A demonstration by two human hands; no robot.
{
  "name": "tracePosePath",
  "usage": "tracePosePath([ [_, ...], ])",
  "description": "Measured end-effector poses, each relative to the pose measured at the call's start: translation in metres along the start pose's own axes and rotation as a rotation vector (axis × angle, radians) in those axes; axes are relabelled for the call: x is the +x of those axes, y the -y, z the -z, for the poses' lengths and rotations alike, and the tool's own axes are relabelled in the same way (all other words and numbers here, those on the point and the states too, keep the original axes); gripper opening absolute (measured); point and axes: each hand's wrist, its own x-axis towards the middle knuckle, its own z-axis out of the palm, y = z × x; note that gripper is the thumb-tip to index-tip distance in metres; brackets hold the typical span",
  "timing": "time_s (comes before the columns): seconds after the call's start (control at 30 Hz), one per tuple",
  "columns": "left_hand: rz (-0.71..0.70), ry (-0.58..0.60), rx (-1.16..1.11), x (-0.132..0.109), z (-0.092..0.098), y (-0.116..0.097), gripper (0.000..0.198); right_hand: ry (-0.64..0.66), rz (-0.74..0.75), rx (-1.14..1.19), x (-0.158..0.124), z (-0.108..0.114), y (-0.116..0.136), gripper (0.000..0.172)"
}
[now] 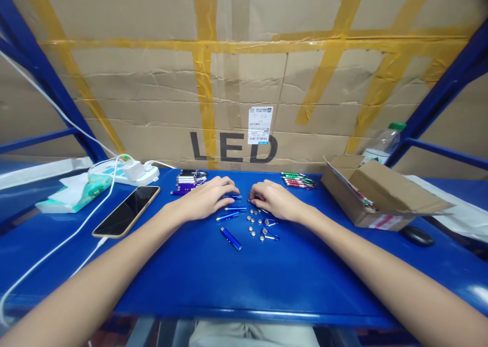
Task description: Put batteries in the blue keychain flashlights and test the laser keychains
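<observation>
Left hand [209, 198]: your fingers half-curled, hold unclear
Right hand [275, 199]: near-pinched, can't tell hold
Blue tube [231, 239], lower centre: likely light, slick; pinch mid-barrel

Left grip [211, 198] and right grip [275, 199] over a blue bench [297, 286]
Blue tubes [231, 239] and small silver discs [253, 233] lie nearby.

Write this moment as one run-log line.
left hand: at shiny blue metal tubes | right hand: fingers bent near small round silver discs | grip: unclear, both
</observation>
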Motion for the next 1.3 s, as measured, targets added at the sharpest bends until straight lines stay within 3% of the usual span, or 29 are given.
tracePosePath([
  [0.17, 0.008, -0.025, 0.006, 0.000, 0.003, 0.004, 0.030, -0.074, -0.059, -0.040, -0.001, 0.005, -0.009, 0.008],
  [0.3, 0.040, -0.017, -0.123, -0.001, 0.017, -0.009, 0.024, -0.147, -0.167, -0.079, -0.003, 0.008, -0.026, 0.014],
  [0.33, 0.056, 0.031, -0.187, -0.002, 0.022, -0.015, 0.023, -0.152, -0.185, -0.083, -0.004, 0.009, -0.029, 0.014],
  [0.47, 0.086, 0.411, -0.381, -0.008, 0.041, -0.040, 0.027, -0.165, -0.216, -0.082, -0.007, 0.012, -0.035, 0.013],
  [0.57, 0.044, 0.470, -0.311, -0.011, 0.043, -0.053, 0.032, -0.187, -0.214, -0.080, -0.007, 0.017, -0.026, 0.013],
  [0.67, 0.056, 0.491, -0.200, -0.011, 0.036, -0.063, 0.019, -0.231, -0.191, -0.075, -0.006, 0.024, -0.012, 0.013],
  [0.83, 0.056, 0.334, -0.149, -0.010, 0.029, -0.070, 0.008, -0.217, -0.076, 0.029, -0.007, 0.033, 0.008, 0.009],
  [0.97, 0.064, 0.033, -0.373, -0.010, 0.020, -0.064, 0.017, -0.113, 0.027, 0.070, -0.017, 0.027, 0.015, 0.006],
  [1.07, 0.080, -0.131, -0.406, -0.016, 0.003, -0.059, 0.020, -0.157, 0.078, 0.092, -0.028, 0.021, 0.016, 0.005],
  [1.17, 0.033, -0.177, -0.301, -0.027, -0.015, -0.057, 0.020, -0.190, 0.123, 0.155, -0.037, 0.019, 0.017, 0.005],
  [1.3, 0.023, -0.246, -0.231, -0.033, -0.026, -0.053, 0.015, -0.079, 0.147, 0.157, -0.043, 0.017, 0.026, 0.005],
])
